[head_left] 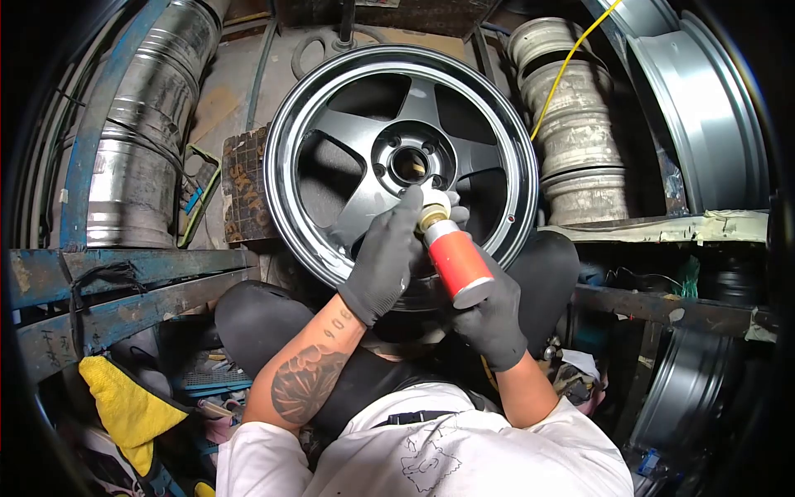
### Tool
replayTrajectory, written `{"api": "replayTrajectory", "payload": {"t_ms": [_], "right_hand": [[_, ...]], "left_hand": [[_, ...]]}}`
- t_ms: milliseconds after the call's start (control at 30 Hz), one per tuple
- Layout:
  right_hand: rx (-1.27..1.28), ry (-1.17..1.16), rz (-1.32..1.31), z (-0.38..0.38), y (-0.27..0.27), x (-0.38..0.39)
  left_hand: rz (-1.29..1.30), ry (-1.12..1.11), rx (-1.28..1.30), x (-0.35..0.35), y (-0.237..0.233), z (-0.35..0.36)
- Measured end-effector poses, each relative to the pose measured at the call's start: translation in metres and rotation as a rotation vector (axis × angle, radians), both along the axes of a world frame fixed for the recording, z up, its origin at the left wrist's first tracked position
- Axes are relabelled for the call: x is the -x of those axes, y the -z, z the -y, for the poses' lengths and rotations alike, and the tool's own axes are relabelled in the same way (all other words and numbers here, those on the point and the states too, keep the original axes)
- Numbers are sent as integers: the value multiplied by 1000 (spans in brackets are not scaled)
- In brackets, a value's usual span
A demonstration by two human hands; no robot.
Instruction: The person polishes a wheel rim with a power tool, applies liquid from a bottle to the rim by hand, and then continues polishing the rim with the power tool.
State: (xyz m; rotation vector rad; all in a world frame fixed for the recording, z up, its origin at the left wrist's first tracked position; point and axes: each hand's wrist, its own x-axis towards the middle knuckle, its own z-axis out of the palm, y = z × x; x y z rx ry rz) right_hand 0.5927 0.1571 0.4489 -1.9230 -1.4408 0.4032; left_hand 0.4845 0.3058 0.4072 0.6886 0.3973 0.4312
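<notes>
A dark grey five-spoke wheel rim (362, 205) with a shiny lip faces up in front of me. A red power tool (460, 265) with a silver end and a pale round pad (434, 199) lies over the lower part of its hub. My right hand (492, 319), in a dark grey glove, is wrapped round the red body from below. My left hand (387, 253), gloved too, is at the tool's head by the pad, its fingers together and partly hidden; what it grips there is hard to make out.
Stacked metal rims stand at the left (132, 157) and right (575, 124). A yellow cord (571, 60) hangs at the upper right. Blue metal rails (141, 267) run along the left. A yellow cloth (132, 406) hangs at the lower left. A marked block (246, 186) sits beside the rim.
</notes>
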Motion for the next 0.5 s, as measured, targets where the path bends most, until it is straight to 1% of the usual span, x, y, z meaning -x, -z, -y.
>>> {"api": "replayTrajectory", "payload": {"t_ms": [33, 67, 100, 133, 200, 300, 333, 400, 433, 500], "right_hand": [[8, 2, -39, -2, -3, -2], [15, 5, -78, -4, -5, -4], [39, 1, -183, -2, -6, -7], [68, 9, -190, -3, -8, -7], [126, 22, -206, -7, -18, -5], [61, 20, -117, -8, -17, -1], [53, 15, -126, -8, -16, -1], [37, 7, -143, -10, -16, -3], [0, 34, -102, -11, -16, -1], [-72, 85, -20, -14, -16, 2]], "left_hand": [[-64, 1, -185, 1, 0, -2], [-100, 2, -271, 2, -1, -3], [-136, 3, -359, 4, -1, -5], [-172, 2, -446, 4, -1, -5], [-155, -10, -472, 3, -1, -3], [-139, -72, -443, 1, -3, 0], [-133, -97, -420, 1, -3, 1], [-42, -131, -360, -3, 0, 0], [3, -148, -331, -5, 2, -2], [49, -236, -117, -9, 5, -7]]}}
